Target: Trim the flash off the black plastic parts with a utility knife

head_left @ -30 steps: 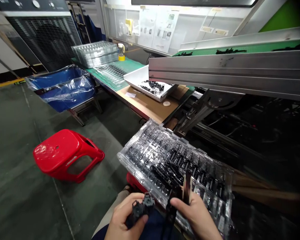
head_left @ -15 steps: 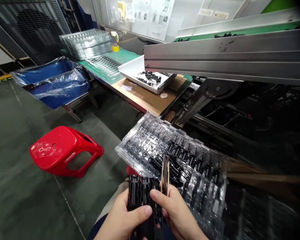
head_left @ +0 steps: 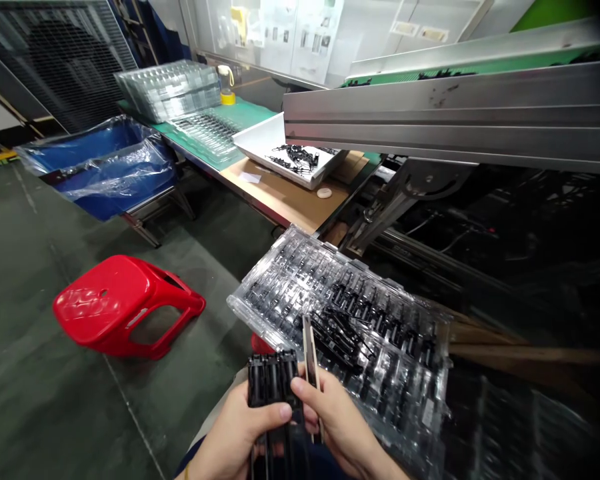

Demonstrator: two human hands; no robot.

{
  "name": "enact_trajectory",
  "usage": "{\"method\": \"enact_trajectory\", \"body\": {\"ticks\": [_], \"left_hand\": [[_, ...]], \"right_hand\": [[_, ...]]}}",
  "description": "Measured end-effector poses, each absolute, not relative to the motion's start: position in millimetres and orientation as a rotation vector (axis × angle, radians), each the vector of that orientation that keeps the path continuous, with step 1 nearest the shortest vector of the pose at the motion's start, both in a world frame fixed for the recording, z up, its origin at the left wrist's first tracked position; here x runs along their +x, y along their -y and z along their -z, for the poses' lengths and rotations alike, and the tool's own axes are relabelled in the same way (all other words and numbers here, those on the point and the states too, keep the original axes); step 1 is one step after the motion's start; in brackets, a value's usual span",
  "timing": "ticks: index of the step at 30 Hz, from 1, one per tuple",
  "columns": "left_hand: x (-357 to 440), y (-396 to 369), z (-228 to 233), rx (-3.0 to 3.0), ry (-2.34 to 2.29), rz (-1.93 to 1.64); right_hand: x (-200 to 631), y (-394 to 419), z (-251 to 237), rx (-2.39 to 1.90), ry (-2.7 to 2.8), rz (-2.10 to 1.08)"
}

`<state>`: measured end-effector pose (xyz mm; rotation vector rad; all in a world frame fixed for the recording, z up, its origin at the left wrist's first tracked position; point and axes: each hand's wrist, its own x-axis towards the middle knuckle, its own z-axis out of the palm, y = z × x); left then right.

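Low at the frame's bottom edge, both hands meet over the lap. Left hand (head_left: 240, 433) wraps a black plastic part (head_left: 271, 383), ribbed, blocky, w/ approx. 4 upright ridges on top; thumb pressed across its front, fingers closed round it. Right hand (head_left: 337, 427) pinches a thin tan stick (head_left: 309, 353), flat and straight, standing upright just beside the part; fingers closed on it, and touching the part too.

Just beyond the hands sits 1 clear tray (head_left: 280, 273), glossy moulded plastic w/ rows of small pockets, many filled w/ black pieces; a loose heap of black pieces lies near its near edge.

On the floor at left: 1 red stool (head_left: 105, 307), shiny plastic, tipped on its side. Behind it 1 blue bin (head_left: 105, 167) lined w/ crinkly clear film. On the bench's far end: 1 white tray (head_left: 265, 137) w/ black bits, plus a stack of clear trays (head_left: 170, 87). At right 1 grey metal rail (head_left: 450, 127), long, brushed.
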<state>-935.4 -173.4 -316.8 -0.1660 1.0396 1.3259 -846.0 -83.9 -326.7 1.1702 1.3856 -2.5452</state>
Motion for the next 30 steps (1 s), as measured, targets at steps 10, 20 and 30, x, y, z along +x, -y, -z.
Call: {"method": "enact_trajectory", "body": {"ticks": [10,20,30], "left_hand": [[-941,183,345,-0.451,-1.209,-1.399],[-953,148,381,-0.340,-1.387,-1.443],[-945,156,352,-0.233,-1.350,-1.425]], "right_hand": [[-805,62,368,1.399,-1.800,2.277],[-801,20,395,1.678,-2.510,1.276],[-829,5,398,1.587,-2.596,1.125]]}}
